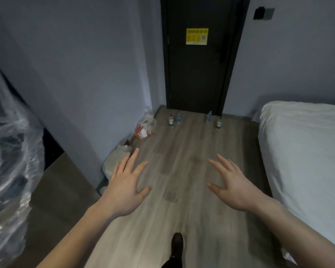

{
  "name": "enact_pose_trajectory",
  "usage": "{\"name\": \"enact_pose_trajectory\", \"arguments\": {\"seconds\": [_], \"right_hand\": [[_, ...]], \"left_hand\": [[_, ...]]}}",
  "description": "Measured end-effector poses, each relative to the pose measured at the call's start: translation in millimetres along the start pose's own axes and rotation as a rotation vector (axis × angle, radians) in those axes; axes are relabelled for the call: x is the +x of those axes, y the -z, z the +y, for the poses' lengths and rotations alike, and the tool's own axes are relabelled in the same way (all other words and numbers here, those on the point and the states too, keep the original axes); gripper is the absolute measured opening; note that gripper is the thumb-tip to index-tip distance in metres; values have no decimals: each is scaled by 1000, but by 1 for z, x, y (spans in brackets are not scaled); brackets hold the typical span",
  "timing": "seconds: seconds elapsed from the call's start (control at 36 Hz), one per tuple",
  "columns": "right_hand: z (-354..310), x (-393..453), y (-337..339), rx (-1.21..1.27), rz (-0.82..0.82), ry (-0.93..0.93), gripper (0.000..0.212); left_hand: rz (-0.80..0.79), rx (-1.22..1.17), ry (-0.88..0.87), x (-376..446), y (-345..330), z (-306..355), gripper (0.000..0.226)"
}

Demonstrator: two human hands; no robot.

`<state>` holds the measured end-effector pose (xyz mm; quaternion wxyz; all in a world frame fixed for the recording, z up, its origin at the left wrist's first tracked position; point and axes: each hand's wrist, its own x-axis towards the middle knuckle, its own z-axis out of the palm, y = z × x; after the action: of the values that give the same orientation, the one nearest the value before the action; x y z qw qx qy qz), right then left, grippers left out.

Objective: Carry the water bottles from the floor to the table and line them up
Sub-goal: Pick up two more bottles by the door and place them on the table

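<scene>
Several small water bottles stand upright on the wooden floor in front of a dark door. On the left are a dark-labelled bottle (171, 120) and a blue-labelled bottle (179, 117). On the right are another blue-labelled bottle (209, 116) and another dark-labelled bottle (219, 122). My left hand (126, 188) and my right hand (232, 187) are stretched out in front of me, fingers spread, holding nothing. Both hands are well short of the bottles. No table top with bottles on it is in view.
A white bed (306, 151) runs along the right. A brown surface (52, 190) and clear plastic sheeting (10, 155) lie at the left. A plastic bag with red packaging (145, 127) and a pale bundle (115, 161) sit by the left wall. My dark shoe (176, 242) is below.
</scene>
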<state>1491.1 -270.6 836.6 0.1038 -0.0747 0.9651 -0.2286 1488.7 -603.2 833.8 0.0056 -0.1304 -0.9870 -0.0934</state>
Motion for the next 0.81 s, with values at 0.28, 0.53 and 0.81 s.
{"name": "enact_pose_trajectory", "arguments": {"seconds": [0.28,0.53,0.81], "right_hand": [[100,149,70,-105,55,-161,83],[192,250,148,-83,114,-315,80],[310,401,215,-97,38,-259,81]], "left_hand": [[-65,39,-52,230,-39,8,87],[-122,-16,-246,438,-43,98,82],[-147,-5,-191,620,-73,167,82]]}}
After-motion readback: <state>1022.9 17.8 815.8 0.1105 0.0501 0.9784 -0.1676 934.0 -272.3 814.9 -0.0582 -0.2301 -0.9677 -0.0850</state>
